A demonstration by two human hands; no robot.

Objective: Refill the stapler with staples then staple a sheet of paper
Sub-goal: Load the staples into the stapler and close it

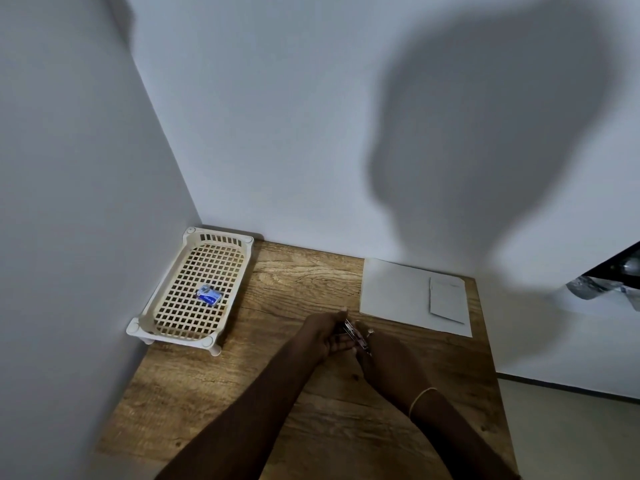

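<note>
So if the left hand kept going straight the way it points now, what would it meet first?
Probably the sheet of paper. The left hand points up and right across the table and holds the stapler with the right hand. Depth is unclear.

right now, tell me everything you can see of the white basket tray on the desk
The basket tray is a cream-white, plastic-looking rectangle with a grid-perforated floor, slotted low walls, round corner posts and short feet. It stands level on the wooden desk at its far left, close along the left wall, one end near the room corner. Inside lies only a small blue staple box, flat on the grid near the middle. Neither hand touches it; both are off to its right.
</note>
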